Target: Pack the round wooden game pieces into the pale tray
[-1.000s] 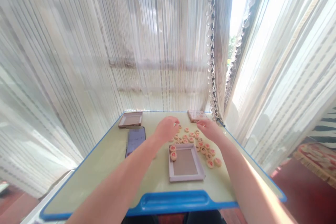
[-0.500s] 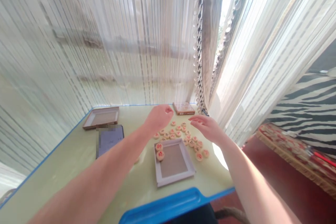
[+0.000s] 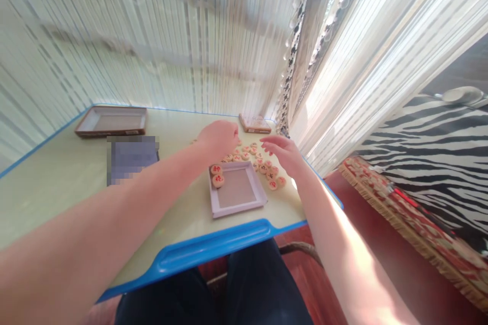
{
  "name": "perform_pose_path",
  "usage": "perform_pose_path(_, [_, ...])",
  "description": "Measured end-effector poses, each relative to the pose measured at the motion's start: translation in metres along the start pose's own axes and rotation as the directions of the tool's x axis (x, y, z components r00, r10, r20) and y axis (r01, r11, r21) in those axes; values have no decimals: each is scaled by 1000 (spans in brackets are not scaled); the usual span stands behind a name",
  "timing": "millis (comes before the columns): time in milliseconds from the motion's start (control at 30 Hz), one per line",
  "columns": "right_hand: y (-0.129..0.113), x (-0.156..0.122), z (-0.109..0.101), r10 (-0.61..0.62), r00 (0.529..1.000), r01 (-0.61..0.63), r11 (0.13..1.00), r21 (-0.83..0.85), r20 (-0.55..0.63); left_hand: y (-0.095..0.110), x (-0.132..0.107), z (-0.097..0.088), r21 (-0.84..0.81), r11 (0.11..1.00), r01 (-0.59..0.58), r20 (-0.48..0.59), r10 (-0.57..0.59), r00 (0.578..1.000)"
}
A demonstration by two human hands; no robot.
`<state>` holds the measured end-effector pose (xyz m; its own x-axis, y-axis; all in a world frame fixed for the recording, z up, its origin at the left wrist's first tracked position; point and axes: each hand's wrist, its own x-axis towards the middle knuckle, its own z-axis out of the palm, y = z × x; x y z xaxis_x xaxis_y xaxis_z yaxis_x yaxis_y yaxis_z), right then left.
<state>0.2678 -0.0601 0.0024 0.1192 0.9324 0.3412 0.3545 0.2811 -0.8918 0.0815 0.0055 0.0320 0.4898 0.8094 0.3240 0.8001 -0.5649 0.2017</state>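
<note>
My left hand is closed above the back of a cluster of xiangqi pieces. Its fingers curl away from view, so whatever is in them stays hidden. To the right, my right hand hovers by the same pieces with fingers apart and nothing visible in them. These round wooden discs carry red or dark characters. In front of them lies a shallow white box tray. Two red-marked pieces are in its back left corner.
A brown-edged open box sits at the back left, with a partly blurred tablet-like device before it. A closed flat box stands at the back. Blue edging borders the table; string curtains hang behind.
The view has tilted down and turned, showing more of my legs and the table's front edge. My left hand stays closed and my right stays open. Both pieces remain in the tray.
</note>
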Motion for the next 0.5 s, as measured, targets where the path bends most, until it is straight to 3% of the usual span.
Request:
perform_pose_path(300, [-14, -7, 9, -56, 996, 56, 998, 5, 69, -17, 7, 15, 48, 998, -26, 31, 25, 999])
perform_pose_path(500, [-60, -61, -5, -221, 964, 208, 973, 101, 146, -10, 4, 20, 64, 996, -61, 35, 59, 998])
